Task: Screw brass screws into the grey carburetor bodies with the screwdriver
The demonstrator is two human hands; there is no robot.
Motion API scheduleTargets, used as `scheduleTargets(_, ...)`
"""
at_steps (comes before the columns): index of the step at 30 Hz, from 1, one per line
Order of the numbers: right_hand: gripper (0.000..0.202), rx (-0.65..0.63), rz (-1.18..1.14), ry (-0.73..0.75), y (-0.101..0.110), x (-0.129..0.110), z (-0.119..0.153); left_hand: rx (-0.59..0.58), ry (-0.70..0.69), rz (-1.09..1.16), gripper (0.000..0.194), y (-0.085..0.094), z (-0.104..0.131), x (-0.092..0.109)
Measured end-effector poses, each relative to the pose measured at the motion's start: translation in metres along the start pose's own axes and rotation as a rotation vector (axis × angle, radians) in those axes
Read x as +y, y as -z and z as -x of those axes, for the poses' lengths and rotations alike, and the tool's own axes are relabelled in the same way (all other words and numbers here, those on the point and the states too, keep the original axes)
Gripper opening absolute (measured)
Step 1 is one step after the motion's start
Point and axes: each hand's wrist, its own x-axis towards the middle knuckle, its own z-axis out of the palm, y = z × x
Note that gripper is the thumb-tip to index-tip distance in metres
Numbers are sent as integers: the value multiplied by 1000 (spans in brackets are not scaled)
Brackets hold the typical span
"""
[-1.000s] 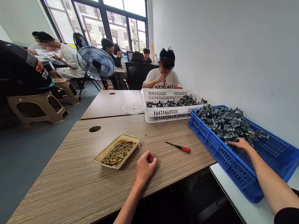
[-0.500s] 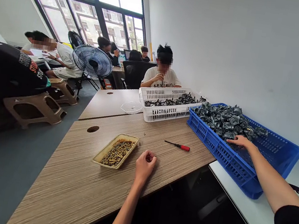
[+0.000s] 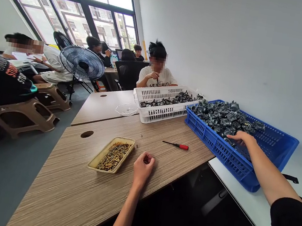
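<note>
My left hand (image 3: pixel 143 167) rests on the wooden table with its fingers curled into a loose ring; what they hold, if anything, is hidden. Just left of it stands a yellowish tray (image 3: pixel 91 164) of brass-coloured screws (image 3: pixel 113 157). A red-handled screwdriver (image 3: pixel 182 147) lies on the tabletop between my hands. Reaching over the near wall of the blue crate (image 3: pixel 225 162), my right hand (image 3: pixel 243 139) has its fingers closed on a grey metal carburetor (image 3: pixel 230 142) at the edge of a heap of carburetors (image 3: pixel 225 117). The fingers partly cover that carburetor.
A white crate (image 3: pixel 164 118) with more metal parts stands behind the table, before a seated person (image 3: pixel 156 76). A clear plastic lid (image 3: pixel 126 109) lies left of it. A fan (image 3: pixel 82 63), stools (image 3: pixel 24 116) and other seated people are at left. A wall rises at right.
The view has turned slightly right, so everything sits further left. A bit more of the carburetor shows under my right fingers. My left hand stays put on the table.
</note>
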Motion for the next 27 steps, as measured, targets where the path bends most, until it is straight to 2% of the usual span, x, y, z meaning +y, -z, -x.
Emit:
scheduleTargets(3, 83, -138, -36, -66, -4, -4, 3, -6, -5, -14, 10, 1, 0, 0)
scheduleTargets(6, 95, -218, -89, -86, -10, -7, 8, -6, -2, -26, 10, 1, 0, -2)
scheduleTargets(13, 106, -271, -233, -79, -20, -5, 14, -1, 31, -10, 22, 2, 0, -1)
scheduleTargets(16, 104, -281, -354, -82, -22, -4, 15, -13, 22, -63, 31, 3, 0, -1)
scheduleTargets(20, 99, -284, -406, -93, -24, -4, 15, -23, -26, -112, 41, 2, 1, -1)
scheduleTargets(23, 93, -289, -392, -85, -23, -3, 14, -27, -49, -118, 43, 1, 1, -2)
scheduleTargets(27, 80, -230, -295, -29, -22, -2, 11, -41, -62, -123, 43, 0, 1, -4)
